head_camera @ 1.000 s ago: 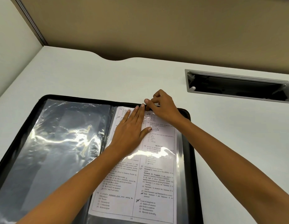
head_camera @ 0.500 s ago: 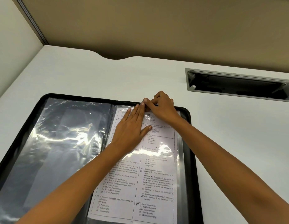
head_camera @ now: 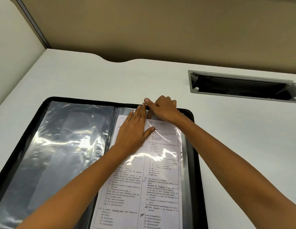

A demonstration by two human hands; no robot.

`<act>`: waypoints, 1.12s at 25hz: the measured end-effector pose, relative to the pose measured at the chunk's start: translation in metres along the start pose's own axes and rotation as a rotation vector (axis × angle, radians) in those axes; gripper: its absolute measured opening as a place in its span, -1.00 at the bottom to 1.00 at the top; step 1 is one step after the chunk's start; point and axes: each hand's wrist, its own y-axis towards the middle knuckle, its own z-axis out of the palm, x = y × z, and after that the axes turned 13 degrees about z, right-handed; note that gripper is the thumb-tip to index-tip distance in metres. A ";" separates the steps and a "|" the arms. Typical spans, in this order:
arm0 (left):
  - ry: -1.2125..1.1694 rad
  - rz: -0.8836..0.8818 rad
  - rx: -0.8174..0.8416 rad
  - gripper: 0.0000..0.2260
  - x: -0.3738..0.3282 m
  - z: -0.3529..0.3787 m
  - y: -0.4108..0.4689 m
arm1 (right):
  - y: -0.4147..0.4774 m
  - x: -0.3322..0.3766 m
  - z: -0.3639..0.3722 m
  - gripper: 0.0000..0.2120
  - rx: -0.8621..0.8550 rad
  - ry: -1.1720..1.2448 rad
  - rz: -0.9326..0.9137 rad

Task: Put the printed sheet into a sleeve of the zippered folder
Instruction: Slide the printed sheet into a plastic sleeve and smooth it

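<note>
A black zippered folder (head_camera: 196, 146) lies open on the white desk, with shiny clear sleeves on both halves. The printed sheet (head_camera: 160, 179), covered in exam text, lies inside the right-hand sleeve (head_camera: 183, 146), whose film shows glare over it. My left hand (head_camera: 134, 129) presses flat on the upper part of the sheet, fingers straight. My right hand (head_camera: 163, 108) has its fingers curled at the sleeve's top edge, pinching the film there between thumb and forefinger.
The left half of the folder holds empty glossy sleeves (head_camera: 61, 146). A grey-framed cable slot (head_camera: 243, 86) is cut into the desk at the far right. A beige partition runs along the desk's back and left.
The sheet now sits lower in the sleeve, with a strip of empty film showing above its top edge. Both hands stay near the top of the right-hand sleeve.
</note>
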 end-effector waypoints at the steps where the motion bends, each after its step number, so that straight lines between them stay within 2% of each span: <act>1: -0.008 -0.001 -0.008 -0.33 0.000 0.000 0.000 | -0.001 -0.001 0.002 -0.29 -0.016 0.004 0.000; 5: -0.020 -0.009 -0.083 -0.46 0.000 0.002 -0.001 | -0.003 0.000 0.007 -0.29 -0.001 0.039 0.051; 10: -0.008 -0.027 -0.069 -0.47 0.001 0.001 0.002 | -0.009 0.000 0.002 -0.32 0.022 0.016 0.050; 12: -0.020 -0.019 -0.055 -0.49 0.001 -0.003 0.002 | -0.016 -0.004 0.005 -0.44 -0.006 -0.052 0.033; 16: -0.011 0.005 -0.070 -0.50 -0.007 -0.011 -0.016 | -0.033 -0.019 0.013 -0.52 -0.114 -0.063 0.060; 22: 0.049 -0.155 -0.030 -0.41 -0.026 0.003 -0.059 | -0.032 -0.021 0.011 -0.47 -0.067 -0.026 0.075; 28: 0.119 -0.166 -0.064 -0.44 -0.029 0.011 -0.058 | -0.027 -0.015 0.009 -0.38 0.012 -0.057 0.112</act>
